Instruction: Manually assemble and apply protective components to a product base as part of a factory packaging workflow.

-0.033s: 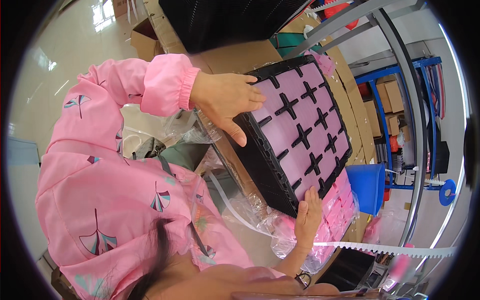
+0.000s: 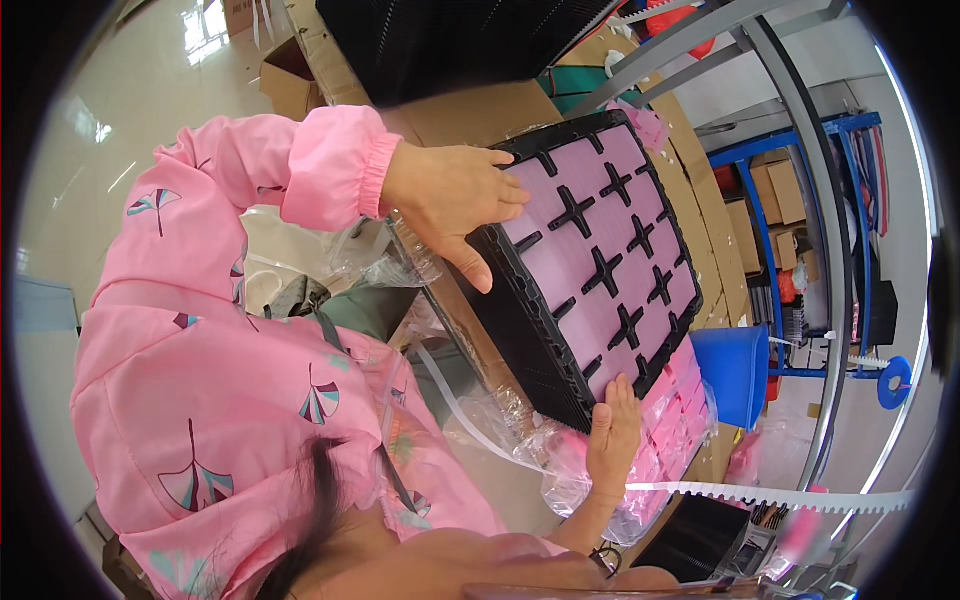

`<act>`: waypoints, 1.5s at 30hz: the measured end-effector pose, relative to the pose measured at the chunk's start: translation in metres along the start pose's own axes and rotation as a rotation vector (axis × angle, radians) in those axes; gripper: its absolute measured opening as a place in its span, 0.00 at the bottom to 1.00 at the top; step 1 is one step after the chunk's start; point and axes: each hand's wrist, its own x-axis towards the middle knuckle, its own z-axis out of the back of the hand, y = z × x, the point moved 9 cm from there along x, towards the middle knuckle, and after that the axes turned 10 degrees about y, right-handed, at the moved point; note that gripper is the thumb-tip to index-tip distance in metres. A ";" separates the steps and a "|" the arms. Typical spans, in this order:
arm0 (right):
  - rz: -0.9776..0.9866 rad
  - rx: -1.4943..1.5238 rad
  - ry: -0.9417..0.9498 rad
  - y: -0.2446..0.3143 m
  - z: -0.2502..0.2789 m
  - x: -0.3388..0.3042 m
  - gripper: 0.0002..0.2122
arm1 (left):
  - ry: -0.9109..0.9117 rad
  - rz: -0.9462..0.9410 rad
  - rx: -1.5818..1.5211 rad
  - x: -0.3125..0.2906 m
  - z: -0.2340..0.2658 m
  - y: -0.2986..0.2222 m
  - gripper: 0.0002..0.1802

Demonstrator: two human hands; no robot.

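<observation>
A deep black plastic tray [image 2: 540, 325] stands at an angle in front of me, its top showing pale pink-lilac sheets [image 2: 590, 230] with several black cross-shaped pieces between them. Across its left corner lies my left hand [image 2: 452, 203], fingers stretched over the rim and thumb spread along the outer wall. My right hand [image 2: 612, 435] rests flat against the tray's right end, fingertips on the rim and thumb apart. Just beyond the right hand, bright pink packets [image 2: 675, 415] lie in clear plastic film [image 2: 565, 465]. Neither hand is wrapped round anything.
Cardboard [image 2: 465, 120] covers the bench under the tray. Another large black tray [image 2: 450, 45] stands at the back. A blue bin [image 2: 735, 375] is to the right, near a metal frame post [image 2: 830, 210]. A white toothed strip [image 2: 780, 495] crosses the lower right.
</observation>
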 end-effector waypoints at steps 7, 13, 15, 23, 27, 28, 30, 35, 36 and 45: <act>0.026 -0.025 -0.033 0.006 -0.003 -0.006 0.24 | 0.096 -0.006 -0.099 0.010 0.004 0.001 0.48; 0.065 -0.056 -0.025 0.012 0.002 -0.011 0.22 | 0.054 -0.009 -0.044 0.007 0.006 -0.003 0.49; 0.054 -0.013 -0.064 0.006 0.001 0.001 0.20 | 0.058 -0.010 -0.063 0.013 0.006 0.002 0.49; 0.190 0.125 0.036 0.012 0.002 0.021 0.18 | 0.105 -0.084 -0.014 0.017 0.003 -0.002 0.50; 0.200 0.181 0.003 0.001 0.007 0.003 0.16 | 0.099 -0.164 -0.068 0.013 0.000 0.004 0.49; 0.191 0.189 0.007 -0.002 0.008 -0.007 0.16 | 0.091 -0.184 -0.059 0.004 0.003 0.008 0.49; 0.154 0.128 0.015 -0.010 0.012 -0.015 0.15 | 0.067 -0.189 -0.049 -0.004 0.009 0.012 0.49; 0.226 0.106 -0.008 0.006 0.011 0.011 0.15 | 0.071 -0.194 -0.014 0.015 0.009 -0.003 0.49; 0.240 0.096 -0.015 0.007 0.012 0.014 0.15 | 0.057 -0.212 -0.016 0.018 0.010 -0.004 0.49; 0.250 0.044 -0.047 0.005 0.013 0.015 0.13 | 0.066 -0.151 0.008 0.014 0.014 -0.002 0.49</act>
